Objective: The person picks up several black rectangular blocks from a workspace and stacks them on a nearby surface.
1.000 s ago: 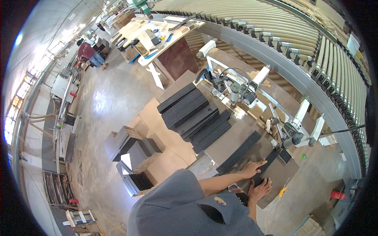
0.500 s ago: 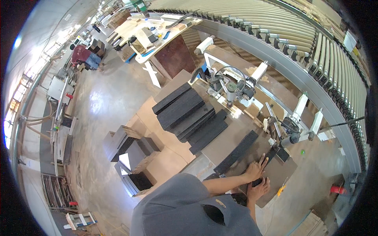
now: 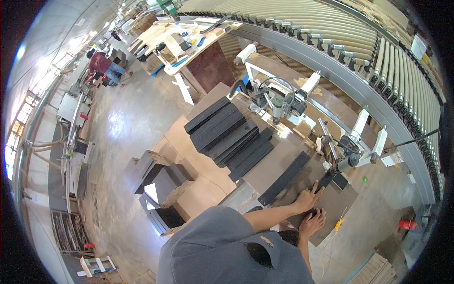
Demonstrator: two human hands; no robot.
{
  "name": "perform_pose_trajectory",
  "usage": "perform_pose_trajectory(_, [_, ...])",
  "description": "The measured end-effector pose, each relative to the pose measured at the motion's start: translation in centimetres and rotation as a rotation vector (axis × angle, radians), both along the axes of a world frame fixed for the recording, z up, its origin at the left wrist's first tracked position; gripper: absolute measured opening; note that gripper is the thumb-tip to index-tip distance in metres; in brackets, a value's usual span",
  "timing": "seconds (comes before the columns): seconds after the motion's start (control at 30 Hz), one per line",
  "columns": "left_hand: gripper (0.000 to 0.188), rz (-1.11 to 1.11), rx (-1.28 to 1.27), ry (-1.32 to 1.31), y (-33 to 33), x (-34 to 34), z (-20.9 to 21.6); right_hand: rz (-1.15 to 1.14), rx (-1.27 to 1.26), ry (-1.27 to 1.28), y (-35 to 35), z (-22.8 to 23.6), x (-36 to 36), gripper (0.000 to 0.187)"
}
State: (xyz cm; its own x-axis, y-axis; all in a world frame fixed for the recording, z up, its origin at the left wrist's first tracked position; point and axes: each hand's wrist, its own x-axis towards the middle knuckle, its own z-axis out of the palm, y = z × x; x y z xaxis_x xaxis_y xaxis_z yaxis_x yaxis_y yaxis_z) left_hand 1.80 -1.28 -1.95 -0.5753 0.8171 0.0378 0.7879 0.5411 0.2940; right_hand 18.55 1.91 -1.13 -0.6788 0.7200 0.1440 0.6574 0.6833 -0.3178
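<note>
My left hand (image 3: 307, 200) lies on a narrow black board (image 3: 325, 180) with fingers stretched and parted. This board points away from me, its far end beside the dark cylinder (image 3: 348, 162) of a clamping fixture. My right hand (image 3: 313, 223) is closed round the near end of the board, which is largely covered by my fingers. Left of my hands, a longer black strip (image 3: 284, 179) lies on the brown worktop (image 3: 341, 201). Farther left sits a row of black boards (image 3: 222, 127), side by side. A yellow-handled tool (image 3: 339, 224) lies by the worktop's right edge.
Beyond the worktop, a metal fixture (image 3: 279, 106) with hoses stands before a long rack of rollers (image 3: 340, 35). Stacked dark panels (image 3: 165, 187) rest at the left by a cardboard sheet (image 3: 203, 182). A red extinguisher-like cylinder (image 3: 407, 224) stands right. Another person (image 3: 101, 66) bends far left.
Both my hands have shifted slightly forward along the narrow board, toward the fixture. The view has tilted a little. The distant person has changed posture.
</note>
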Motion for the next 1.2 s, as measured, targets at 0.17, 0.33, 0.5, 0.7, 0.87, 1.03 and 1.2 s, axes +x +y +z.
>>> perform_pose_trajectory(0.17, [0.093, 0.023, 0.025, -0.217, -4.9, 0.3, 3.4, -0.015, 0.008, 0.034, -0.4, -0.7, -0.7, 0.049])
perform_pose_trajectory(0.33, [0.086, 0.026, 0.028, -0.377, -8.4, -1.3, 14.1, -0.062, -0.035, 0.059, 0.8, 1.3, -0.7, 0.046])
perform_pose_trajectory(0.5, [0.079, 0.115, 0.262, -0.201, -15.7, -5.3, 20.1, -0.08, -0.094, -0.026, 0.6, 1.2, -1.0, 0.047])
perform_pose_trajectory(0.7, [0.077, 0.124, 0.198, -0.059, -19.1, -9.0, 17.4, -0.043, -0.048, 0.055, 0.4, 1.5, -0.9, 0.046])
perform_pose_trajectory(0.87, [0.077, 0.085, 0.134, -0.061, -20.0, -9.7, 15.8, -0.044, -0.067, 0.044, 0.1, 1.5, -1.1, 0.046])
perform_pose_trajectory(1.03, [0.073, 0.089, 0.11, -0.063, -19.1, -9.7, 16.3, -0.047, -0.061, 0.03, 0.3, 1.4, -0.8, 0.046])
perform_pose_trajectory(1.2, [0.071, 0.358, 0.183, 0.111, -22.6, -13.4, 13.5, -0.064, -0.118, 0.022, 0.3, 2.2, -1.3, 0.045])
